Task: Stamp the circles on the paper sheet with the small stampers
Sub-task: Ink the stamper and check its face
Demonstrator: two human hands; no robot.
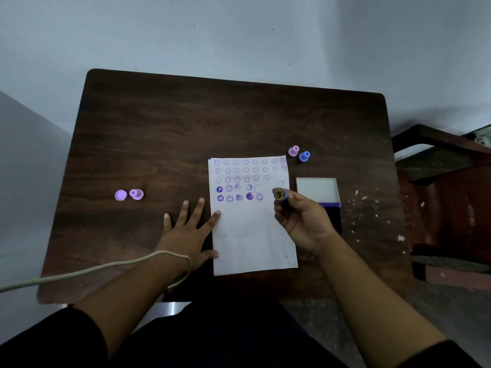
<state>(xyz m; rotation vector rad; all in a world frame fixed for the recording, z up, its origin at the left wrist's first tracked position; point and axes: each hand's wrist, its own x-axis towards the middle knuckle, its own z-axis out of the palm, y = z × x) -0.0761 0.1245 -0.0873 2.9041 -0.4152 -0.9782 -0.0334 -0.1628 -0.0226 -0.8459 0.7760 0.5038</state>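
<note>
The right hand [300, 221] pinches a small stamper [279, 194] between curled fingers and thumb, its round yellowish face turned up toward the camera, held at the right edge of the paper sheet [252, 235]. The left hand [186, 235] lies flat with fingers spread and holds nothing: the forefinger and thumb press on the sheet's left edge, while the other fingers rest on the table [159, 128]. The sheet lies near the table's front edge, right of middle; faint circles fill its top rows, and two rows below carry darker purple prints. Just beyond the right hand, beside the sheet's right edge, sits an open ink pad [318, 191]. A pink stamper [293, 150] and a blue stamper [304, 156] stand off the sheet's far right corner. Toward the left edge, a purple cap [121, 195] lies beside a purple stamper [136, 194]. A pale cord [79, 273] crosses the left wrist.
</note>
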